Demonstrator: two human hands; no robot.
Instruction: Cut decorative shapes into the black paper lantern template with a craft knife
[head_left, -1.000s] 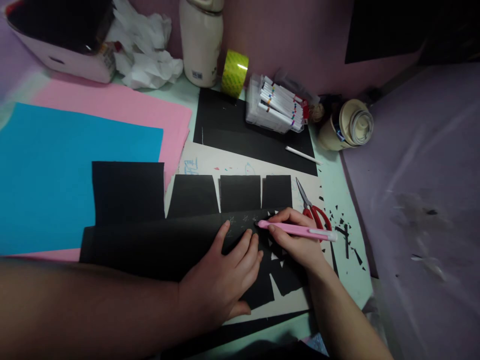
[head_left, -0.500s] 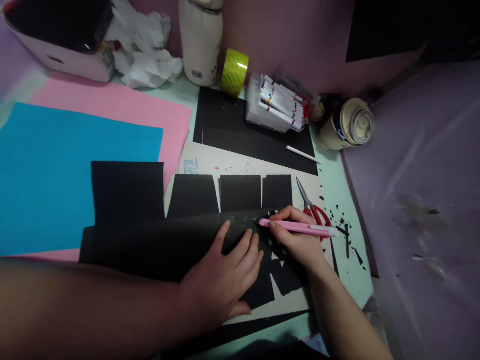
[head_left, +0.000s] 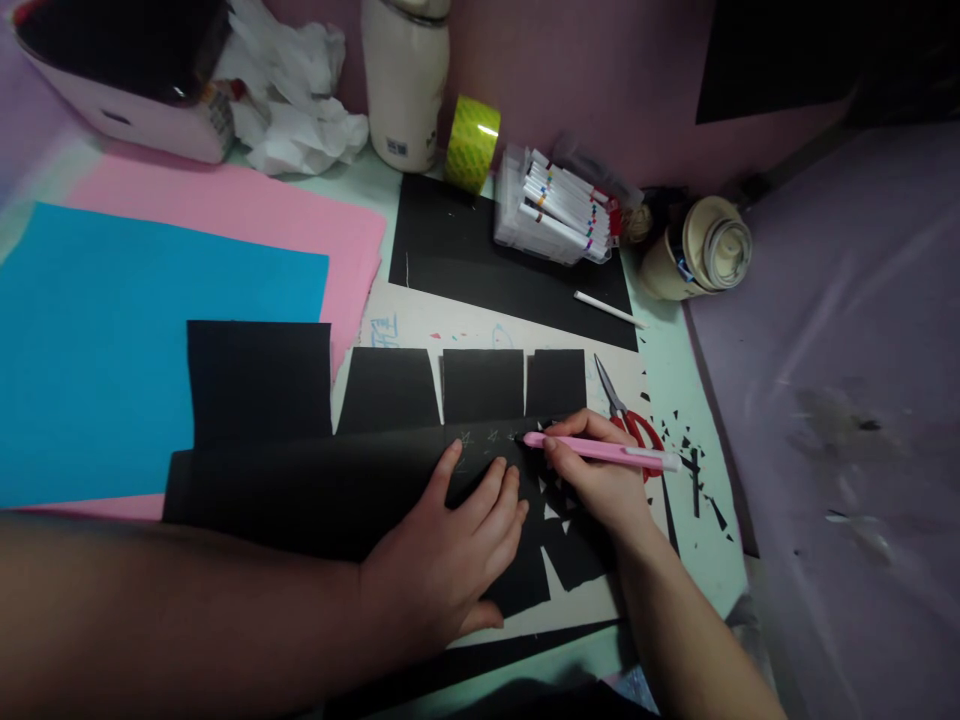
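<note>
Black paper [head_left: 300, 480] with slits along its far edge lies across the middle of the table. My left hand [head_left: 457, 540] rests on it with fingers spread and holds nothing. Closed around a pink pen [head_left: 600, 450], my right hand [head_left: 600, 480] has the pen's tip on the paper, just right of small pale star-like marks [head_left: 480, 438]. Small triangular cutouts [head_left: 551, 512] show near the right hand. Red-handled scissors [head_left: 616, 400] lie beyond the right hand, partly hidden by it.
Blue [head_left: 150, 340] and pink sheets [head_left: 300, 210] lie at the left. Behind stand a white bottle [head_left: 405, 90], yellow tape roll [head_left: 472, 145], marker case [head_left: 555, 210] and lidded cup [head_left: 697, 255]. Black scraps [head_left: 696, 480] litter the right side.
The view has shifted very slightly. My right hand and the pen have moved a tiny bit to the right; my left hand stays in place on the paper.
</note>
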